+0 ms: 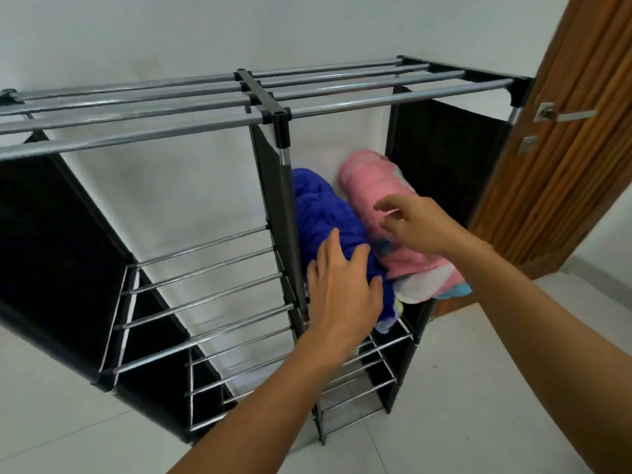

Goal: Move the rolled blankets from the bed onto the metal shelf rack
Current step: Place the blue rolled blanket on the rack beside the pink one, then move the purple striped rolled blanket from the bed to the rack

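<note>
A metal shelf rack (205,128) with silver bars and black fabric sides stands against the white wall. In its upper right compartment two rolled blankets lie side by side: a blue one (318,213) on the left and a pink one (369,179) on the right, with a white and light-blue end sticking out at the front. My left hand (342,292) lies flat with spread fingers against the front end of the blue roll. My right hand (413,224) hovers over the pink roll, fingers loosely apart, holding nothing.
A brown wooden door (561,159) with a metal handle (561,114) stands just right of the rack. The rack's left compartments and lower shelves (205,289) hold nothing. Pale floor tiles (461,388) spread below. The bed is out of view.
</note>
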`<state>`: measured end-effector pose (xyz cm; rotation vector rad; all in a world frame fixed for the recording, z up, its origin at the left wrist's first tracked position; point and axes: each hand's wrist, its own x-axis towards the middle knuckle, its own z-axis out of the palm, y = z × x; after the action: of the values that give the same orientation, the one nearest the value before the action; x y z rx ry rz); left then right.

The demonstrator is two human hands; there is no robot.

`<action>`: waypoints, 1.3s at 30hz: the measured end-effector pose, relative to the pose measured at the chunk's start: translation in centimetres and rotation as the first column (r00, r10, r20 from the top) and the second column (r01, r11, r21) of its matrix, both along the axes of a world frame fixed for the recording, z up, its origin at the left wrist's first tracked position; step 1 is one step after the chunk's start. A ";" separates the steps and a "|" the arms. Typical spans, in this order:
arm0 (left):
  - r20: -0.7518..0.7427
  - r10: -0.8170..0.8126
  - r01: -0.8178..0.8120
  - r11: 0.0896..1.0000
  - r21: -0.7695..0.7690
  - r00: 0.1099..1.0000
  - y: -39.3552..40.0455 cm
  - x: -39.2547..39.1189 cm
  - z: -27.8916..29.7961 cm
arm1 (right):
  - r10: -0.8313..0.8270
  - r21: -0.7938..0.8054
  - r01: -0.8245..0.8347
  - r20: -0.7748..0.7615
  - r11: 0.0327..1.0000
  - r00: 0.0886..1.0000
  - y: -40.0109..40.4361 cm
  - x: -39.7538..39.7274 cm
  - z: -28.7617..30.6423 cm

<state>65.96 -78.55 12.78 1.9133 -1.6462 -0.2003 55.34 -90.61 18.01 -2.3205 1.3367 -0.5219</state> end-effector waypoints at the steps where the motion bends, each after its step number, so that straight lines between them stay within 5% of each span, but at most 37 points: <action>1: -0.035 -0.061 0.059 0.996 -0.065 0.998 -0.3 -0.6 0.8 | -0.042 -0.028 0.043 0.033 0.999 0.999 0.8 -2.0 0.1; 4: -0.163 -0.314 0.296 0.947 -0.125 0.935 -2.3 -3.8 1.6 | -0.234 -0.038 0.240 0.124 0.970 0.964 4.7 -8.9 -0.6; 11: -0.193 -0.671 0.697 0.701 0.150 0.716 -2.3 -19.8 -1.7 | -0.717 0.066 0.715 0.115 0.696 0.687 19.2 -26.0 -3.6; 16: -0.195 -0.930 0.923 0.249 0.295 0.313 7.0 -34.8 -3.6 | -0.940 0.187 0.924 -0.007 0.333 0.340 36.0 -36.3 -7.7; 20: -0.237 -0.971 0.874 -0.147 0.464 -0.037 18.5 -44.0 -6.3 | -0.999 0.351 0.936 -0.030 -0.037 -0.028 52.2 -40.2 -10.8; 24: -0.281 -0.916 0.773 -0.394 0.497 -0.286 31.1 -50.9 -9.2 | -0.928 0.466 0.816 -0.034 -0.343 -0.371 66.8 -40.8 -14.2; 27: -0.363 -0.849 0.659 -0.528 0.536 -0.385 40.0 -54.7 -10.9 | -0.800 0.513 0.683 -0.011 -0.520 -0.600 76.1 -40.0 -16.3; 30: -0.441 -0.801 0.567 -0.598 0.566 -0.404 48.1 -57.8 -12.7 | -0.616 0.548 0.522 0.015 -0.654 -0.788 83.4 -38.7 -17.5; 33: -0.547 -0.761 0.486 -0.645 0.590 -0.347 55.0 -60.8 -14.2 | -0.468 0.577 0.393 0.021 -0.716 -0.883 88.9 -38.1 -19.0; 39: -0.699 -0.711 0.465 -0.595 0.656 0.077 63.3 -68.4 -17.0 | -0.287 0.657 0.240 0.038 -0.714 -0.957 95.4 -43.6 -22.5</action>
<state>-2.46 -15.26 -4.27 0.3668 -3.2393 -2.2889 11.73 4.82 -4.44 1.2089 2.3517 -1.4965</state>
